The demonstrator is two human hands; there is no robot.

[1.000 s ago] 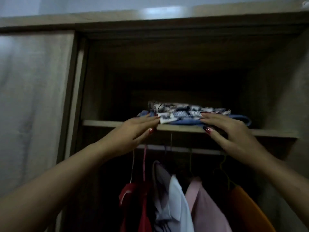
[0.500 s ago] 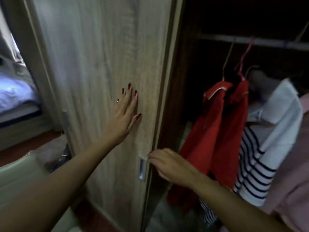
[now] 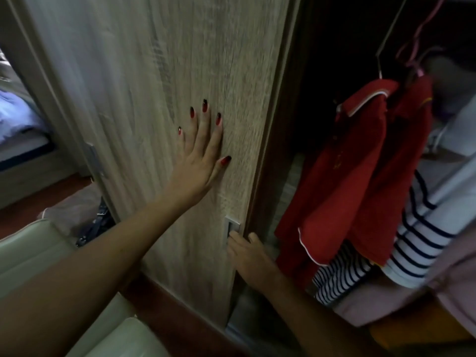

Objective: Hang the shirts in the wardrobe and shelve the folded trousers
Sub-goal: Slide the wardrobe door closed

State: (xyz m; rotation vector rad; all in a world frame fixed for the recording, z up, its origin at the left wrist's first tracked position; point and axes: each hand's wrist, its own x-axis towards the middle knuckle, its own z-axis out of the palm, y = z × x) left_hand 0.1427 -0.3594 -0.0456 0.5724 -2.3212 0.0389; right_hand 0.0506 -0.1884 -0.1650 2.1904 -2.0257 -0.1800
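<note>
Wooden wardrobe door [image 3: 154,73], left hand [image 3: 199,161] flat, right hand [image 3: 248,253] at handle [image 3: 231,226]

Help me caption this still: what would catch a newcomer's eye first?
The left hand spread flat on the pale wooden wardrobe door, its nails painted dark red. To the right, a red shirt hangs in the dark opening, while the right hand reaches the door's metal handle.

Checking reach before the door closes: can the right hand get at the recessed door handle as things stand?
Probably yes: the right hand has fingertips at the recessed handle on the wardrobe door, nothing between.
</note>
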